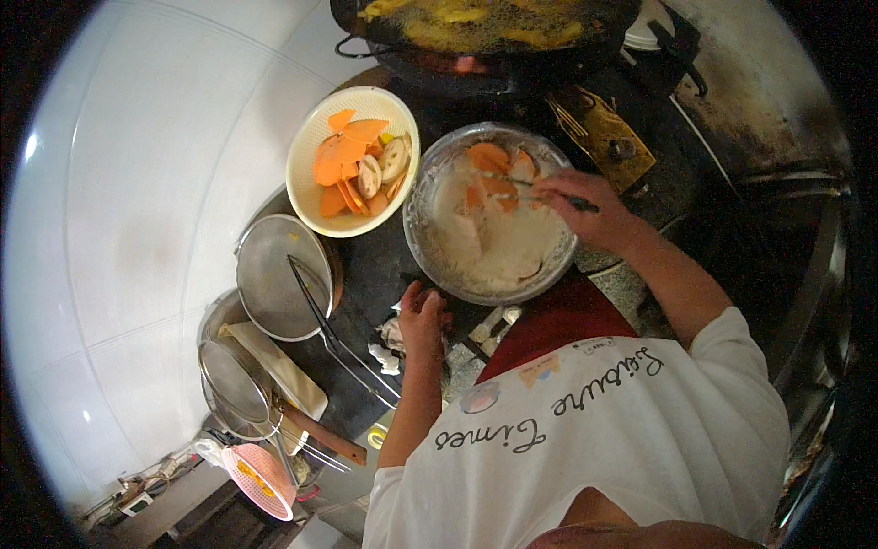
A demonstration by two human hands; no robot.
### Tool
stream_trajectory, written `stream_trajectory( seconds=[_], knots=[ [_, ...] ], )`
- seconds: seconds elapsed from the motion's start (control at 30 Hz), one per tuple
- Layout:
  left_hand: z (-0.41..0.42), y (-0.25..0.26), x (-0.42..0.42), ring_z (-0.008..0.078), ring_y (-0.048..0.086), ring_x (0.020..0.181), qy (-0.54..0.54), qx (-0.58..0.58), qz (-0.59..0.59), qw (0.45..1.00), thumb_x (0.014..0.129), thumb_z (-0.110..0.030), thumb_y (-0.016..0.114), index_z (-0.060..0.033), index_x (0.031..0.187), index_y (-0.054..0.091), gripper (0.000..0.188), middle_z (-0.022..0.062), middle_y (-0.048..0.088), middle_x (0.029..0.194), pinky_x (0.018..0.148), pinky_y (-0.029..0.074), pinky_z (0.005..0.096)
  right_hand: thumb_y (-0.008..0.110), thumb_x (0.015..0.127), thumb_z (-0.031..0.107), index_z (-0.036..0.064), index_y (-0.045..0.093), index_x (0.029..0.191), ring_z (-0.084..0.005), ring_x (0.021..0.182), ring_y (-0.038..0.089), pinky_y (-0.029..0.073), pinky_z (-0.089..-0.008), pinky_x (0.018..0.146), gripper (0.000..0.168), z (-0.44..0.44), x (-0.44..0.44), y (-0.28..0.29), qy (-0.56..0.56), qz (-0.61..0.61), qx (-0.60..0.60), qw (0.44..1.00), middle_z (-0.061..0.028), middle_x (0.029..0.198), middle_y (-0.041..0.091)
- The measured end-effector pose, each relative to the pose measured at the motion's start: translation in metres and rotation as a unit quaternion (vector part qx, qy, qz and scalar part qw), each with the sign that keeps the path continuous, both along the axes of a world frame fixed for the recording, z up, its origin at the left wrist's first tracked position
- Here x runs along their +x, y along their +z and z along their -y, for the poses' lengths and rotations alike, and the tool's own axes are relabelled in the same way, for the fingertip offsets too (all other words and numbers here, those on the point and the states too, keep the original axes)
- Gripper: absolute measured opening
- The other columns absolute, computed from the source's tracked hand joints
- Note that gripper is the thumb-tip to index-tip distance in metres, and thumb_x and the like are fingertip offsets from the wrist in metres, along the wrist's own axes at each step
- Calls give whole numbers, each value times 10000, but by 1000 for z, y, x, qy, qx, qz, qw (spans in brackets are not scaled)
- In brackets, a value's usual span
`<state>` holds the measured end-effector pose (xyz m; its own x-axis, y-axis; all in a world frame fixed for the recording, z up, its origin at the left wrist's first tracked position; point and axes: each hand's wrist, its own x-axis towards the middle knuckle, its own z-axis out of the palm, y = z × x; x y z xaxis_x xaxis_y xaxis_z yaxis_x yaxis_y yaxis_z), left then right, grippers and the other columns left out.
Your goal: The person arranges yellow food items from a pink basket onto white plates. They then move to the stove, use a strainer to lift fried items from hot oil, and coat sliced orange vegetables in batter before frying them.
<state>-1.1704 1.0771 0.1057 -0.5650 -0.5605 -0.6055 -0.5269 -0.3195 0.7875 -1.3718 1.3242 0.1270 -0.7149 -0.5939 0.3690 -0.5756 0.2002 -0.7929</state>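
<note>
My right hand [588, 206] grips a pair of chopsticks [516, 181], whose tips reach into a metal bowl [416, 255] of pale batter [511, 237]. Orange slices [488, 158], perhaps sweet potato or carrot, lie partly coated in that batter. A paler slice [461, 232] sits closer to me in the bowl. Below the bowl's lower left rim, my left hand [422, 317] has curled fingers beside a crumpled white cloth or plastic [388, 350]. Whether those fingers hold anything is hidden.
Sliced orange vegetable and lotus root [370, 176] fill part of a cream plastic colander [299, 185]. A wok [473, 65] of bubbling oil with yellow pieces stands over a flame. Leftward are a round mesh strainer [274, 281], dark tongs or chopsticks [312, 302], a wooden-handled strainer [322, 432] and a pink basket [274, 473].
</note>
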Motion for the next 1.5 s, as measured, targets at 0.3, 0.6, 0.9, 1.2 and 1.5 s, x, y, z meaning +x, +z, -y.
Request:
stream_trajectory(
  seconds=[0.3, 0.6, 0.9, 1.2, 1.5],
  knots=[
    [-28, 19, -7, 213, 630, 808, -54, 180, 3, 982, 885, -169, 531, -19, 1253, 428, 411, 121, 611, 1005, 641, 547, 319, 576, 843, 101, 8, 616, 1037, -293, 932, 633, 505, -346, 794, 219, -13, -8, 40, -65, -10, 92, 994, -169, 1047, 629],
    [-27, 5, -14, 257, 663, 765, -38, 214, -11, 976, 901, -122, 470, -21, 1196, 418, 317, 149, 612, 1027, 590, 558, 328, 565, 794, 71, -30, 624, 970, -300, 788, 616, 490, -366, 697, 211, 34, 41, -17, 136, 58, 108, 983, -172, 903, 627],
    [-26, -2, -14, 276, 638, 785, -27, 243, -21, 969, 903, -102, 458, -38, 1230, 412, 336, 152, 597, 1040, 587, 555, 363, 587, 787, 62, -5, 632, 910, -334, 758, 621, 504, -408, 666, 147, -8, 39, 78, 107, 77, 110, 985, -172, 845, 630],
    [-25, -7, -12, 256, 655, 733, -34, 226, -38, 973, 900, -80, 442, -16, 1178, 421, 286, 148, 614, 960, 537, 531, 336, 592, 803, 35, -26, 607, 948, -333, 814, 608, 501, -390, 697, 158, 17, 49, 18, 237, -21, 146, 960, -171, 909, 617],
    [-24, -8, -9, 233, 638, 783, -51, 226, -37, 972, 895, -106, 477, -60, 1217, 440, 328, 103, 607, 1048, 555, 520, 318, 590, 793, -9, -5, 607, 965, -313, 798, 624, 504, -372, 663, 173, 6, 11, 41, 134, -62, 122, 982, -162, 903, 624]
  ],
)
